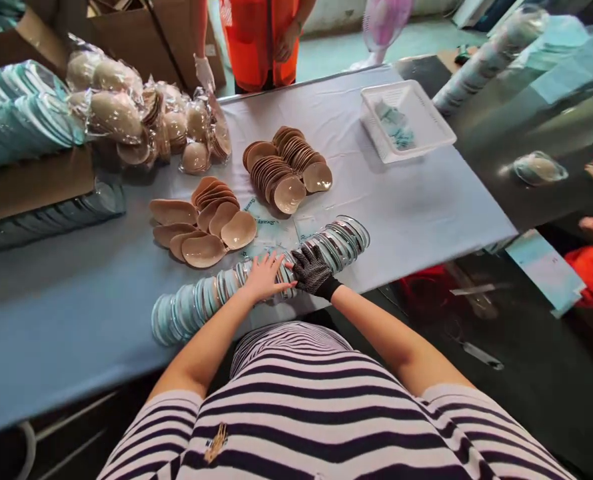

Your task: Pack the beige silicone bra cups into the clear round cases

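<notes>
A long row of round, flat packs with pale blue and clear faces lies on its side along the table's near edge. Bare, with fingers spread, my left hand rests on top of the row near its middle. My right hand, in a black dotted glove, lies over the packs just to the right, fingers apart. The two hands almost meet. Beyond them lie beige, shell-shaped bra cups in a loose fan, and further back are nested stacks of such cups. Printed clear bags lie flat between them.
Plastic-wrapped cups pile up at the back left beside stacked blue packs and a cardboard box. A white basket with small blue pieces stands at the back right. A person in an orange vest stands across the table.
</notes>
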Tool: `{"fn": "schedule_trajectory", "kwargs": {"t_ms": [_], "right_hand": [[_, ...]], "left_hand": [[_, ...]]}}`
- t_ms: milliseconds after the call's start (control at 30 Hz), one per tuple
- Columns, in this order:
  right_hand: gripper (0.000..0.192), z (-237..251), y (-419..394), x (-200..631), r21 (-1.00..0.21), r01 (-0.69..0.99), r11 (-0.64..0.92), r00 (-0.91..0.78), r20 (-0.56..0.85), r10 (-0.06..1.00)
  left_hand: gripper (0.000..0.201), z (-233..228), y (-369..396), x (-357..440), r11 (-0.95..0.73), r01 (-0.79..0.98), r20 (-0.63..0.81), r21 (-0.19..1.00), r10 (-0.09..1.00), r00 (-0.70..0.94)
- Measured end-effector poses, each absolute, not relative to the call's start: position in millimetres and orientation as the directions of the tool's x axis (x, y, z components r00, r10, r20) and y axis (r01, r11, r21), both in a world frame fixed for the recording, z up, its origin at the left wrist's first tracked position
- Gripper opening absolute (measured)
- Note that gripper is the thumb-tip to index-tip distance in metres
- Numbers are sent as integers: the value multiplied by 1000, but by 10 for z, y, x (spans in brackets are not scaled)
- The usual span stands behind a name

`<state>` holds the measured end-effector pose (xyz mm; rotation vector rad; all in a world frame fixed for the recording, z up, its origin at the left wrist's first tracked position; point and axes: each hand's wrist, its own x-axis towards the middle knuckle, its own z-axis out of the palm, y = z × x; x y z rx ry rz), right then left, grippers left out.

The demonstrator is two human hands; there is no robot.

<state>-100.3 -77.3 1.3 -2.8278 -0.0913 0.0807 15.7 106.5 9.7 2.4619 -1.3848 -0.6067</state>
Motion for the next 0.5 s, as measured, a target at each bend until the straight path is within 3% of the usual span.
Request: {"fn": "schedule_trajectory", "kwargs": {"t_ms": [133,200,267,367,400,500], "right_hand": [[58,0,-1142,-1109,-421,271,-865,957,24,289],[54,49,-1477,-1154,-461,309,-832,947,63,316],[54,81,-1973,-1144,-459,203,-865,979,125,163],[65,28,-2858,-990,-490,-182,-852,937,177,-302],[66,-12,-3122,-913,-524,-258,-812,912,146,-384],[63,-125,-3633,-688,-589,-316,-743,907,41,-418]], "left_hand": [[110,208,871,4,-506,-788,-354,349,-850,389],[110,223,686,-136,-505,-795,-352,335,-850,392],[108,199,486,-299,-516,-784,-338,346,-848,409],[103,126,172,-583,-567,-719,-345,402,-821,455],[102,102,58,-692,-599,-686,-355,413,-799,485],[105,55,-290,-1060,-694,-603,-386,394,-720,577]]}}
